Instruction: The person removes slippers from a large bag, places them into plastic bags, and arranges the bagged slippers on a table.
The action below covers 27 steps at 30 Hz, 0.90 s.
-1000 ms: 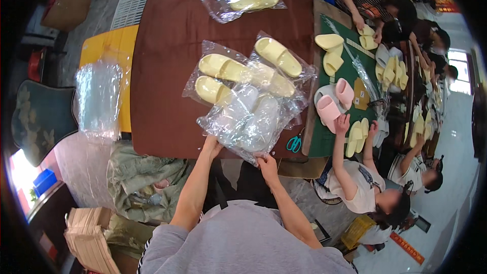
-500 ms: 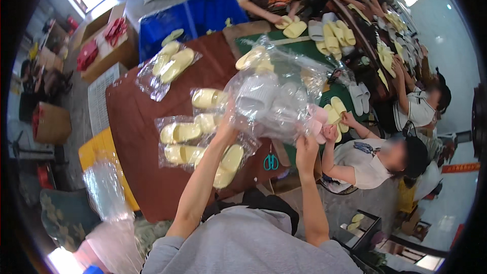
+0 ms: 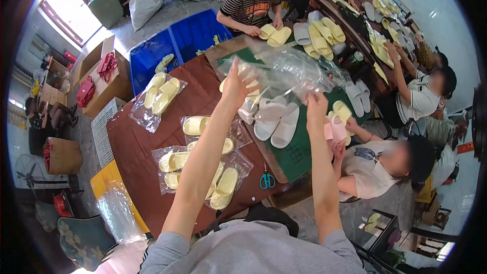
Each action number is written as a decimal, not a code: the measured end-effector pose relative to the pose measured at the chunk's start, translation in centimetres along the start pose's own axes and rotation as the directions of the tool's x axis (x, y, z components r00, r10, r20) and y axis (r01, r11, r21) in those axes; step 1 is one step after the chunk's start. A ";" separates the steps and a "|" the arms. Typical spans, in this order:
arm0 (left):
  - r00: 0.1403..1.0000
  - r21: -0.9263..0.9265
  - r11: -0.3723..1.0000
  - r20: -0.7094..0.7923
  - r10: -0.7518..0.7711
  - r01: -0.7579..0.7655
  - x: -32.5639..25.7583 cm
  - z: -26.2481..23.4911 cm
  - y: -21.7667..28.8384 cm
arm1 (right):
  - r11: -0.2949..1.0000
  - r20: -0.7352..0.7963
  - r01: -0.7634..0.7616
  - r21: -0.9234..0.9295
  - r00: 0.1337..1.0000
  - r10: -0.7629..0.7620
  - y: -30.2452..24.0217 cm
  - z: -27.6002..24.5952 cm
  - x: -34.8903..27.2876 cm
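Note:
My right hand (image 3: 317,102) pinches one edge of a clear plastic bag (image 3: 299,66). The bag stretches out above the green mat, partly blurred. My left hand (image 3: 237,85) is raised at the bag's other side, its fingers straight and apart; whether it touches the film I cannot tell. Below and between my hands, white slide slippers (image 3: 284,124) lie on the green mat (image 3: 297,160). Under and beside my left forearm are several yellow slippers (image 3: 223,189) in clear bags on the brown table cover (image 3: 137,155).
Teal scissors (image 3: 267,180) lie near the table's front edge. Blue bins (image 3: 152,53) stand beyond the table. At right, a person's hand (image 3: 339,148) is by pink slippers (image 3: 336,128). Across the table, another person (image 3: 256,7) handles yellow slippers. Loose plastic bags (image 3: 119,213) lie at left.
The plastic bag has moved up and away, leaving the white slippers in plain sight on the mat. My left hand has moved forward and opened. My right hand has risen with the bag.

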<state>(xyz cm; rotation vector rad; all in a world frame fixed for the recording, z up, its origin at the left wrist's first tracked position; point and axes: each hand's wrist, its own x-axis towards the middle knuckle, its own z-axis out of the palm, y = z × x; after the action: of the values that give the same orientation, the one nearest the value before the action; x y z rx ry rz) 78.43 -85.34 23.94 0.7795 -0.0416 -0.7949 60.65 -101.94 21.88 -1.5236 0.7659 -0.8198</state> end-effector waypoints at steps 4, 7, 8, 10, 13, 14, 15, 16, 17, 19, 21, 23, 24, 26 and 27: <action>0.999 0.046 0.999 0.049 -0.001 -0.002 1.1 1.6 3.2 | 0.989 0.012 0.135 -0.059 0.991 -0.135 -4.1 0.7 -0.4; 0.961 -0.064 0.988 0.233 0.152 -0.140 -2.1 1.9 4.7 | 0.971 0.029 0.233 -0.060 0.972 -0.232 -5.9 1.1 -3.5; 0.963 -0.019 0.985 0.210 0.169 -0.169 -3.1 0.5 4.6 | 0.958 0.033 0.270 -0.092 0.963 -0.268 -6.0 1.1 -5.0; 0.977 0.059 0.975 0.044 0.210 -0.213 -5.9 -2.0 4.9 | 0.977 0.083 0.211 0.022 0.974 -0.212 -4.1 1.0 -9.1; 0.921 0.198 0.954 -0.274 0.276 -0.227 -11.1 -11.5 3.6 | 0.937 0.170 -0.208 0.280 0.971 0.165 -1.0 3.6 -17.5; 0.903 0.217 0.960 -0.353 0.244 -0.174 -13.5 -13.8 2.7 | 0.901 0.283 -0.371 0.224 0.910 0.305 1.2 3.5 -19.6; 0.876 0.271 0.957 -0.432 0.215 -0.102 -15.8 -16.3 2.1 | 0.842 0.390 -0.519 0.148 0.813 0.432 3.5 3.8 -21.4; 0.835 0.313 0.949 -0.515 0.193 -0.026 -18.2 -19.1 1.3 | 0.824 0.406 -0.555 0.115 0.783 0.471 4.9 4.9 -23.2; 0.796 0.202 0.979 -0.587 0.145 -0.028 -20.6 -22.6 0.7 | 0.804 0.434 -0.590 0.076 0.745 0.506 5.8 6.4 -25.2; 0.764 0.022 0.996 -0.641 0.080 -0.085 -25.0 -26.8 -0.6 | 0.775 0.504 -0.631 0.035 0.681 0.531 7.1 7.9 -27.9; 0.850 -0.101 0.971 -0.509 0.137 -0.217 -29.3 -27.6 -1.9 | 0.809 0.486 -0.583 -0.076 0.686 0.541 8.9 8.5 -30.4; 0.852 -0.111 0.969 -0.506 0.135 -0.219 -33.0 -28.1 -3.6 | 0.811 0.520 -0.572 -0.122 0.659 0.543 10.1 9.3 -32.8; 0.839 -0.132 0.963 -0.527 0.133 -0.236 -34.8 -28.3 -4.9 | 0.878 0.530 -0.430 -0.212 0.704 0.473 11.4 9.8 -34.3; 0.843 -0.160 0.973 -0.534 0.058 -0.169 -37.0 -28.2 -6.9 | 0.899 0.543 -0.203 -0.387 0.738 0.401 13.0 10.3 -36.8; 0.816 -0.145 0.980 -0.578 0.026 -0.134 -37.7 -27.5 -7.4 | 0.893 0.567 -0.133 -0.430 0.730 0.382 13.8 10.4 -38.1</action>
<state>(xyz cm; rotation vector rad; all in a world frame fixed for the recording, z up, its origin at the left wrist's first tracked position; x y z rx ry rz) 55.42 -47.10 8.48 0.8124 0.5342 -0.4461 48.71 -65.77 4.58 -1.8171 0.6036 0.1025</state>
